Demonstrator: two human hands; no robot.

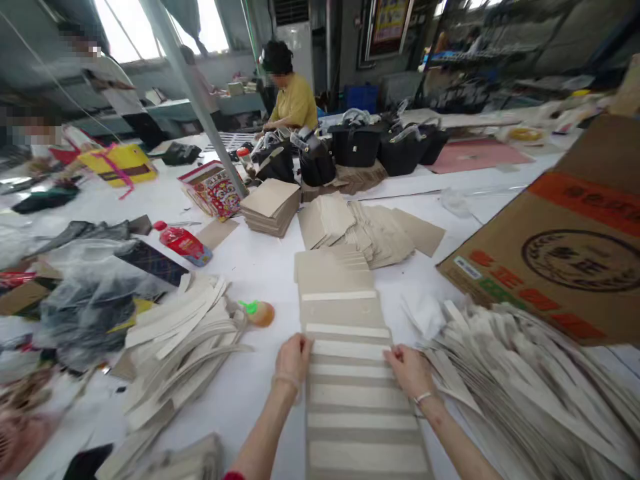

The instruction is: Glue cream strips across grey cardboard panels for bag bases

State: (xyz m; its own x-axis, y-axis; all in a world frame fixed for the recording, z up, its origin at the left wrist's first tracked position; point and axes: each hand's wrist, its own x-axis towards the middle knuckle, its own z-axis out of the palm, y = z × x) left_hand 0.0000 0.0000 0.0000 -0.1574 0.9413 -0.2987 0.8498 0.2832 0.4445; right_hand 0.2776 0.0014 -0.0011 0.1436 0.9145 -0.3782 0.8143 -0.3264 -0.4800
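Between my hands lies a pale strip (347, 351), set crosswise over a row of overlapping grey-beige boards (363, 453). My left hand (293, 363) pinches the strip's left end, and my right hand (411, 372) pinches its right end. Other light strips lie across the boards above and below it, roughly parallel. To the right of my right hand spreads a large heap of loose strips (540, 393). Another pile of strips (185, 333) is at the left, with a small orange bottle with a green cap (260, 312) beside it.
Stacked boards (270, 207) and fanned boards (330, 220) lie farther back. A cardboard box (565, 247) stands at the right, a red bottle (184, 244) lies at the left. Black handbags (355, 143) line the far side, near a person in yellow (295, 103). A pole (200, 100) rises from the table.
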